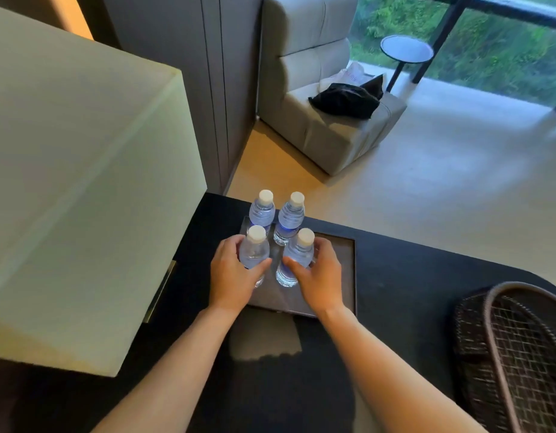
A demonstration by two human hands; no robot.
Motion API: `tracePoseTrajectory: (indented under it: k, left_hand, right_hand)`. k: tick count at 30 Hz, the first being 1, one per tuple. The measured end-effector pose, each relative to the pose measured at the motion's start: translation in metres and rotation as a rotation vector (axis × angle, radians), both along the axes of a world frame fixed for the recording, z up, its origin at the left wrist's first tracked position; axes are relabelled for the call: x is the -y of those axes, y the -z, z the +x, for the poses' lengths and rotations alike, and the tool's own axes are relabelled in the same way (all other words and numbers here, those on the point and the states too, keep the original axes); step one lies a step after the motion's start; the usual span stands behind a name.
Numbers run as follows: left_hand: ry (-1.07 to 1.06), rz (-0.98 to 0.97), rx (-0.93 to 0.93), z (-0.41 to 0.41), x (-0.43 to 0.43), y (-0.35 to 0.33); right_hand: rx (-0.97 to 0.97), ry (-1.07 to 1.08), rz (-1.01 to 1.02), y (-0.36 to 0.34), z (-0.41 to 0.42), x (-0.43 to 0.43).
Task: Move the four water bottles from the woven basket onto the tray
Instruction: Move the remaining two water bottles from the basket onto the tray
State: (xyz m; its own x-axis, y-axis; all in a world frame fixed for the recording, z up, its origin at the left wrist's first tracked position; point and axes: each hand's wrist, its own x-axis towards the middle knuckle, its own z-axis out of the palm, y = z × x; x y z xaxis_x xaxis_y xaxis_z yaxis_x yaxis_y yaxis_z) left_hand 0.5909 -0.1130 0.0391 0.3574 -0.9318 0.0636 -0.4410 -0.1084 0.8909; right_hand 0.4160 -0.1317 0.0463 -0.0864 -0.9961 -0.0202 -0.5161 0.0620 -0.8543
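Observation:
Several clear water bottles with white caps stand upright on the grey tray [344,267] on the dark table. The two far bottles, one on the left [262,211] and one on the right [290,217], stand free. My left hand [231,278] wraps the near left bottle [255,251]. My right hand [320,276] wraps the near right bottle [297,257]. Both near bottles rest with their bases on the tray. The dark woven basket [514,354] sits at the right edge of the table, and no bottle shows in it.
A large cream lampshade [83,189] fills the left, close beside the tray. The dark table [405,276] ends just behind the far bottles. Beyond it are a grey armchair [330,126] with a black cloth, a small round side table [406,50] and a window.

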Motion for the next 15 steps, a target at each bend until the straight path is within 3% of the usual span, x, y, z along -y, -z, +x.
tracePoseTrajectory:
  k: [15]
  left_hand:
    - [-0.001, 0.021, -0.007, 0.001, 0.034, 0.028]
  right_hand:
    - [0.042, 0.034, 0.045, 0.033, 0.019, 0.030]
